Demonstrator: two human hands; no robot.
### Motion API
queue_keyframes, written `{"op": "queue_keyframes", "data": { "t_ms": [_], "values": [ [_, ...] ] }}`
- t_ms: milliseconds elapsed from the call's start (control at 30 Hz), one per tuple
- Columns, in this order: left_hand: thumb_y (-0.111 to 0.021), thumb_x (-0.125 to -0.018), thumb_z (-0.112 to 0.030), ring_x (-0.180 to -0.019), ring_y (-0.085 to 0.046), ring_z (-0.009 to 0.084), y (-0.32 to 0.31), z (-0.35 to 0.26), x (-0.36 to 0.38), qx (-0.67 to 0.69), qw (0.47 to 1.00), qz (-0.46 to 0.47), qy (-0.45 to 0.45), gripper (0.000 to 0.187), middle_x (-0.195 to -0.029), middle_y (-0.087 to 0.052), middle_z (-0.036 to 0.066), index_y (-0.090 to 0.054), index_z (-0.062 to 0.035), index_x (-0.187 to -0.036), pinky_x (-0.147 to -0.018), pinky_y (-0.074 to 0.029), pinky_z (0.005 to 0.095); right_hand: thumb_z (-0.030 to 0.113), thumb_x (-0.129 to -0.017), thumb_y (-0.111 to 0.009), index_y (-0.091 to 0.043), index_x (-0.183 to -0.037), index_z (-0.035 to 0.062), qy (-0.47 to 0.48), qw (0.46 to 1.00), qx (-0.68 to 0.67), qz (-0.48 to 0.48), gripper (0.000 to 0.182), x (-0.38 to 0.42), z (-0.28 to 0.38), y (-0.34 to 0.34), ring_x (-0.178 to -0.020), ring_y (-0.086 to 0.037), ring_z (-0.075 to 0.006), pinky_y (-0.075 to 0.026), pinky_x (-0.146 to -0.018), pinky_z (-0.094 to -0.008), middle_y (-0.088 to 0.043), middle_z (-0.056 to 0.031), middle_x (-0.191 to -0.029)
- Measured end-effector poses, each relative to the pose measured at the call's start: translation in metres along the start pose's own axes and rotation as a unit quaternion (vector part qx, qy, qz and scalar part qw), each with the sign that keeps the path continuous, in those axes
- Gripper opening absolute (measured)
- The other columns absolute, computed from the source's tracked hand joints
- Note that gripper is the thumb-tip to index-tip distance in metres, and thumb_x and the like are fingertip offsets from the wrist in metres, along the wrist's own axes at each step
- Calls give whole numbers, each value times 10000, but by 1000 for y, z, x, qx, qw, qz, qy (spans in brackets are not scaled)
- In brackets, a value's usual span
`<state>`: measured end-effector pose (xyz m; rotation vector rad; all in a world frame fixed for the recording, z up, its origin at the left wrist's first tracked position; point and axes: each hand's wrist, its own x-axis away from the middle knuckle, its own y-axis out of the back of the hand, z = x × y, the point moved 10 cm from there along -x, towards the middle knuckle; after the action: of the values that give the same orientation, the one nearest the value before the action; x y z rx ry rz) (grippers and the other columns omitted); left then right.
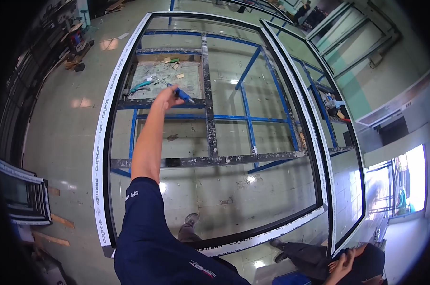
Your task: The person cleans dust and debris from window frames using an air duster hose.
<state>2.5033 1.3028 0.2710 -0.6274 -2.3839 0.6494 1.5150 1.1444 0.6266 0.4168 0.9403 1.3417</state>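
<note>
My left hand [165, 98] reaches out over the far left part of the work stand, with the arm stretched forward. Its fingers are closed around a blue-handled tool with a thin metal shaft [180, 94], which looks like a screwdriver. Just left of it, a teal-handled tool [141, 86] lies on the stand's inset board [189, 81]. Small wooden pieces [179, 76] and a green piece [173, 60] are scattered on that board. Around all this runs a large dark window frame [111, 142] with white printed protective film. My right hand is out of view.
Blue legs and rails [245, 102] of the stand show through the frame. A second frame [348, 156] lies along its right side. At the lower right stands a person [371, 259], hands near the frame's corner. Stacked frame sections [27, 197] stand at left.
</note>
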Motion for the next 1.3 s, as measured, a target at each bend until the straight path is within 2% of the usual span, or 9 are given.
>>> {"op": "queue_keyframes", "data": {
  "t_ms": [167,233,267,467,733,800,1000,1200,1300],
  "values": [
    [-600,-966,-410,-564,-422,108,63,-23,-18,-86,985,-100,-113,371,-634,-467,-23,-444,-161,-740,-504,-310,312,108,-941,-635,-579,-1277,-62,-119,991,-63,28,381,60,-136,-32,-1054,-613,-179,-501,-900,-290,-650,-110,-1172],
    [-521,-1007,-389,-1174,-588,327,80,26,-29,47,984,-73,-154,464,-1242,-587,231,-483,-15,-1280,-1047,-465,446,97,-929,-634,-625,-1198,-68,-154,986,-54,27,316,92,-143,-48,-1000,-622,-148,-494,-872,-272,-669,-91,-1111],
    [-498,-1024,-319,-1396,-380,385,50,51,7,61,993,-10,-101,615,-1477,-378,295,-284,77,-1443,-1154,-357,477,103,-925,-632,-648,-1156,-60,-177,983,-18,38,284,105,-129,-56,-946,-623,-133,-493,-841,-268,-684,-72,-1047],
    [-552,-1004,-260,-1074,-626,253,-8,247,124,-17,983,182,32,310,-1134,-656,142,-600,8,-1154,-969,-493,416,132,-951,-585,-663,-1076,-15,-291,942,-85,147,208,180,-184,-117,-884,-686,-159,-554,-722,-295,-708,-75,-978],
    [-554,-1004,-217,-874,-644,157,-117,436,330,-229,907,292,202,256,-978,-685,108,-623,-51,-821,-793,-533,311,109,-908,-614,-695,-958,-43,-394,904,-73,147,179,302,-267,-126,-708,-696,-153,-532,-665,-281,-726,-103,-753],
    [-581,-984,-215,-912,-646,183,-112,485,360,-309,860,334,232,218,-1014,-687,115,-647,-23,-905,-831,-531,322,127,-900,-619,-704,-924,-46,-458,874,-58,153,195,334,-271,-114,-669,-694,-152,-528,-656,-274,-717,-111,-691],
    [-594,-955,-233,-972,-646,238,-162,510,434,-522,725,447,-49,402,-1032,-685,168,-589,14,-1272,-923,-497,340,317,-915,-634,-694,-840,-69,-586,793,-112,125,397,470,-343,-91,-588,-702,-219,-545,-546,-298,-666,-129,-607],
    [-590,-959,-186,-803,-640,160,-193,535,444,-608,697,377,50,354,-943,-713,148,-619,34,-1235,-749,-515,295,162,-906,-565,-637,-989,-61,-689,681,-245,35,249,628,-420,-89,-604,-682,-247,-549,-515,-333,-694,-178,-790],
    [-642,-930,-149,-640,-600,103,-168,559,419,-529,799,266,107,206,-761,-700,59,-730,34,-964,-594,-488,278,143,-909,-557,-611,-940,-34,-695,671,-252,49,188,652,-443,-69,-584,-662,-226,-530,-497,-318,-674,-152,-764]
  ]
}}
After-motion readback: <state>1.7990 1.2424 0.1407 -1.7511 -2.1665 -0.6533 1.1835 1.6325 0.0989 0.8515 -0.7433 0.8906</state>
